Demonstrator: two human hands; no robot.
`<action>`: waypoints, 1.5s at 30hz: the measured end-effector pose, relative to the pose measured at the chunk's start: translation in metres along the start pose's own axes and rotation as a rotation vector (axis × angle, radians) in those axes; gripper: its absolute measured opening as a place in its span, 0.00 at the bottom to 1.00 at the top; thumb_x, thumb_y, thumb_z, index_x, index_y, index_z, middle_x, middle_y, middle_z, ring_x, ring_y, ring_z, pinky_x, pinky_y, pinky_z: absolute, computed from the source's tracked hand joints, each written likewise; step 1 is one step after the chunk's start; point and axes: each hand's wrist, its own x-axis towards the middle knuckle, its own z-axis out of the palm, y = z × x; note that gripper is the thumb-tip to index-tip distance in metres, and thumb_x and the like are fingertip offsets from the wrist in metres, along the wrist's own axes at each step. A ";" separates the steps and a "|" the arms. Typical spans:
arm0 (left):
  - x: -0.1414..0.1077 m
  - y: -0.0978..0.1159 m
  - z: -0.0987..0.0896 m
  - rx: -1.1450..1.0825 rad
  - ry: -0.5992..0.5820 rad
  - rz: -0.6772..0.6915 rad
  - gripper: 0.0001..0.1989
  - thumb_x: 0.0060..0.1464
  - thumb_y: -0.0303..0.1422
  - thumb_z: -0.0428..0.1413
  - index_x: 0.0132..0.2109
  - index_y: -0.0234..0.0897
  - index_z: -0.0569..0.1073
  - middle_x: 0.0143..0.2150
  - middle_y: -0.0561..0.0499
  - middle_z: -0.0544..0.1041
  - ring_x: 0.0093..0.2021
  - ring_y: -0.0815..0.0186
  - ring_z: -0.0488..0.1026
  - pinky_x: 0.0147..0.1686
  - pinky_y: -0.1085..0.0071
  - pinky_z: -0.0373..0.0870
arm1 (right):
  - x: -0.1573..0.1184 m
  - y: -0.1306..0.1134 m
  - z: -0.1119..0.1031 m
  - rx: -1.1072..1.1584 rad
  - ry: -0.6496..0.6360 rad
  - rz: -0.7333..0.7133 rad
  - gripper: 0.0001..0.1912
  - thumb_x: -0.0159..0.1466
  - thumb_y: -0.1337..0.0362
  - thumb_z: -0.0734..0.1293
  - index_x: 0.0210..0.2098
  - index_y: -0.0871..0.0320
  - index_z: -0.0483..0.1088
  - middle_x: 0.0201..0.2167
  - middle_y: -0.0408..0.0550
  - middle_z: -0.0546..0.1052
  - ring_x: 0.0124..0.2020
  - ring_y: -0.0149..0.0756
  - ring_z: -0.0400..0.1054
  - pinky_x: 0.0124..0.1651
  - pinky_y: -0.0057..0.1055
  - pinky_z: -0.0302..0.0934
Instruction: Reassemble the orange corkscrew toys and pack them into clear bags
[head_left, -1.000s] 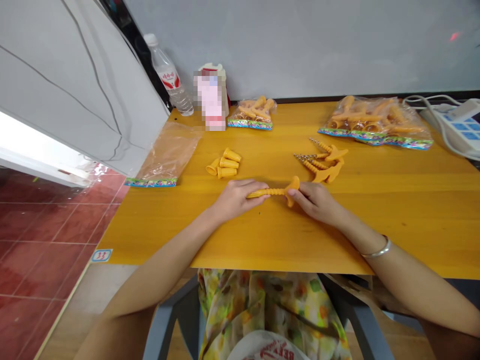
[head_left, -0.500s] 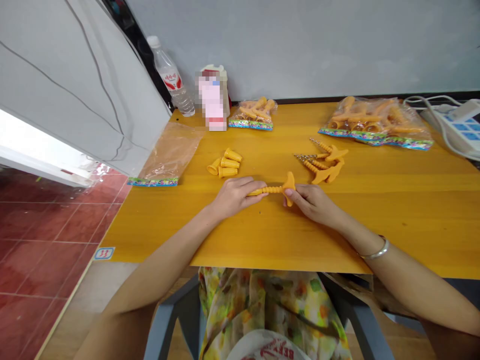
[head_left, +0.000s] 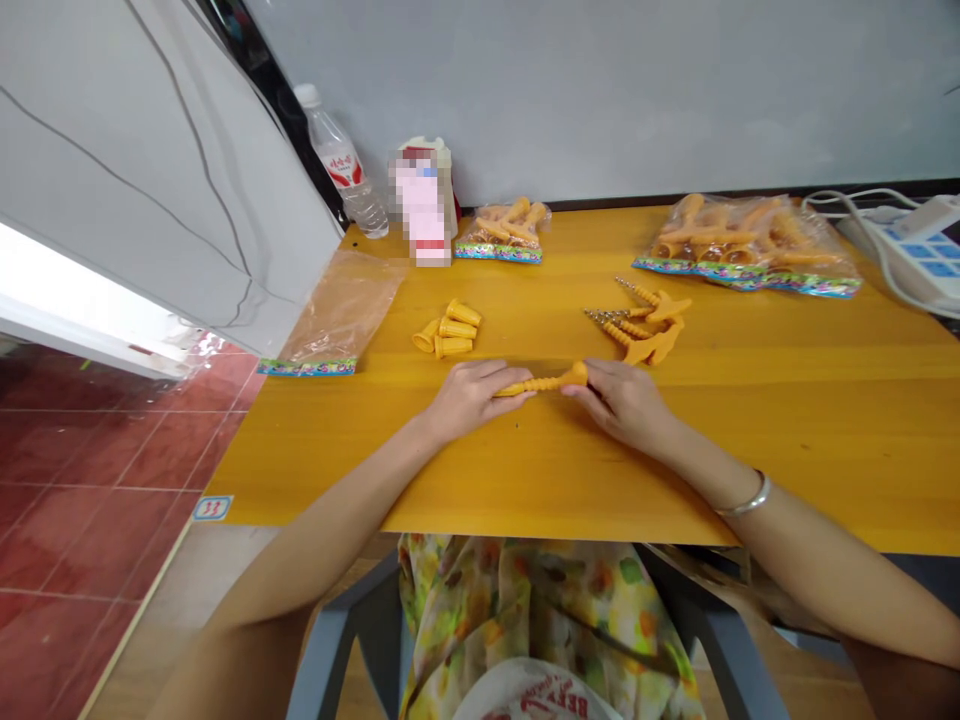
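At the near edge of a yellow wooden tabletop (head_left: 825, 450), the left hand (head_left: 476, 395) lies curled over the thin end of a ribbed orange plastic rod (head_left: 544, 381). The right hand (head_left: 619, 400) pinches its flared head. Rod judged light and stiff; the head seems the surest hold.

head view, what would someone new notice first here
A ribbed orange plastic rod stands out at the centre, held between the bare left hand and right hand over a bright yellow-orange wooden table. Just beyond the hands lie small orange plastic cones on the left and orange pieces with metal spiral tips on the right. A clear plastic bag of orange parts sits near the table's back edge.
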 end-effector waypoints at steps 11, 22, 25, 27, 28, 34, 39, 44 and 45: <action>0.000 0.004 -0.001 0.194 -0.088 -0.024 0.14 0.66 0.42 0.52 0.44 0.38 0.76 0.34 0.51 0.81 0.31 0.69 0.76 0.31 0.73 0.67 | 0.006 -0.013 0.000 0.649 -0.277 0.454 0.35 0.70 0.39 0.49 0.21 0.57 0.67 0.15 0.41 0.56 0.17 0.29 0.49 0.23 0.32 0.49; 0.002 0.012 -0.005 0.094 -0.449 -0.097 0.15 0.65 0.44 0.52 0.44 0.37 0.73 0.42 0.48 0.76 0.39 0.64 0.74 0.37 0.69 0.68 | 0.000 0.058 -0.057 -0.544 0.023 0.110 0.16 0.67 0.68 0.60 0.48 0.55 0.77 0.48 0.54 0.78 0.49 0.49 0.67 0.49 0.43 0.60; 0.006 0.012 -0.011 0.006 -0.467 -0.118 0.23 0.60 0.53 0.54 0.46 0.37 0.73 0.43 0.47 0.76 0.41 0.62 0.75 0.39 0.68 0.69 | -0.004 0.057 -0.056 -0.589 -0.089 0.054 0.17 0.63 0.69 0.63 0.49 0.53 0.77 0.53 0.54 0.76 0.53 0.53 0.64 0.49 0.45 0.57; 0.009 0.004 -0.021 0.016 -0.397 -0.167 0.23 0.61 0.52 0.53 0.46 0.35 0.72 0.43 0.46 0.76 0.42 0.60 0.74 0.41 0.67 0.69 | -0.005 0.058 -0.052 -0.591 -0.118 0.025 0.17 0.62 0.69 0.64 0.48 0.53 0.77 0.52 0.55 0.76 0.53 0.54 0.64 0.49 0.46 0.56; 0.010 -0.001 -0.028 0.059 -0.351 -0.202 0.21 0.63 0.49 0.51 0.46 0.35 0.72 0.43 0.45 0.76 0.43 0.60 0.74 0.43 0.66 0.69 | -0.006 0.060 -0.050 -0.592 -0.117 0.011 0.16 0.62 0.69 0.65 0.47 0.53 0.78 0.50 0.55 0.77 0.53 0.54 0.64 0.48 0.46 0.56; 0.000 -0.039 -0.060 0.517 -0.317 -0.403 0.16 0.59 0.41 0.56 0.48 0.34 0.74 0.48 0.40 0.73 0.49 0.50 0.68 0.49 0.55 0.65 | -0.001 0.070 -0.040 -0.568 -0.078 -0.081 0.11 0.62 0.66 0.63 0.42 0.54 0.74 0.42 0.54 0.77 0.46 0.53 0.68 0.47 0.47 0.59; -0.005 -0.045 -0.055 0.553 -0.411 -0.398 0.13 0.57 0.37 0.58 0.46 0.35 0.75 0.49 0.38 0.72 0.51 0.46 0.66 0.49 0.51 0.64 | 0.004 0.055 -0.040 -0.175 0.063 -0.020 0.08 0.67 0.60 0.59 0.41 0.55 0.67 0.36 0.53 0.74 0.35 0.44 0.69 0.39 0.41 0.62; 0.004 -0.029 -0.048 0.188 -0.283 -0.362 0.10 0.61 0.37 0.55 0.46 0.36 0.69 0.47 0.43 0.72 0.50 0.55 0.68 0.52 0.57 0.66 | 0.004 0.036 -0.035 0.189 0.123 -0.021 0.06 0.68 0.59 0.61 0.41 0.54 0.64 0.34 0.48 0.73 0.35 0.39 0.68 0.39 0.37 0.63; 0.006 -0.024 -0.047 0.099 -0.262 -0.367 0.10 0.62 0.37 0.54 0.46 0.36 0.68 0.47 0.44 0.72 0.49 0.57 0.69 0.52 0.59 0.66 | 0.004 0.034 -0.034 0.221 0.121 -0.029 0.05 0.68 0.59 0.61 0.40 0.54 0.64 0.35 0.47 0.73 0.36 0.39 0.68 0.40 0.37 0.64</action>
